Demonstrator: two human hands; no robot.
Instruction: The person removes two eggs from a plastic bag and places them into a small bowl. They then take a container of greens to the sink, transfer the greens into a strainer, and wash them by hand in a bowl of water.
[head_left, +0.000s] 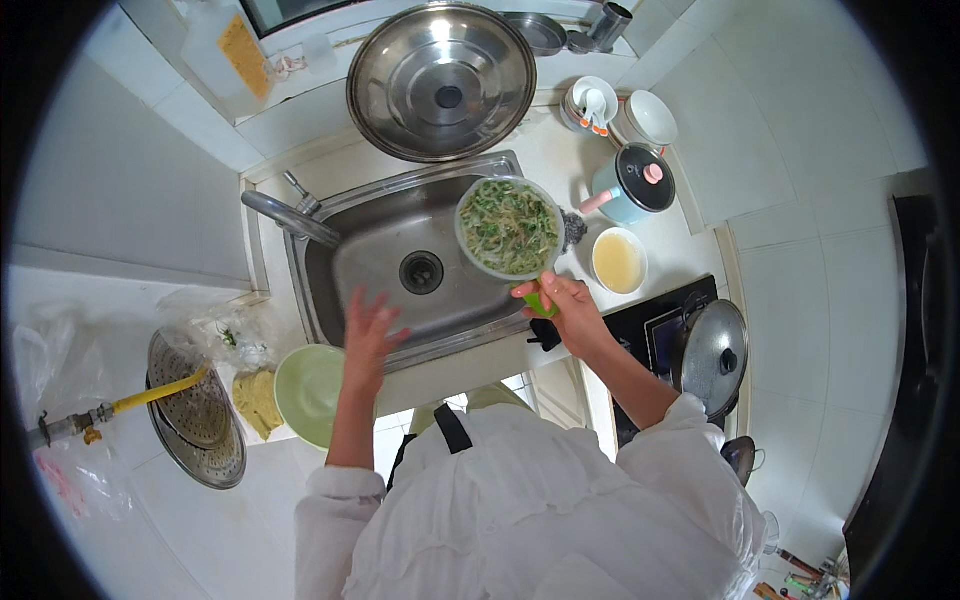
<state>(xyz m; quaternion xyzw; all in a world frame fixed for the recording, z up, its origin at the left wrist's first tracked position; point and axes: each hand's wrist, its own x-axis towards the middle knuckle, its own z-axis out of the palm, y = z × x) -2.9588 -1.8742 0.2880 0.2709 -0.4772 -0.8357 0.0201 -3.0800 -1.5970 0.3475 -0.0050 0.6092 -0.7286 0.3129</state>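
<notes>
My right hand is closed around the green handle of a round, pale plastic vessel. Sprout-like greens, pale stems mixed with green leaves, fill it. The vessel is over the right part of a stainless steel sink; how it is supported from below is hidden. Above the sink's lower left side, my left hand is slightly blurred, fingers spread, with nothing in it. Between the two hands, the sink's drain strainer shows in the basin.
A faucet reaches over the sink's left edge. At left stand a light green basin and a yellow cloth. On the right are a bowl of yellowish liquid, a lidded blue pot and a lidded pan. A large lid leans behind.
</notes>
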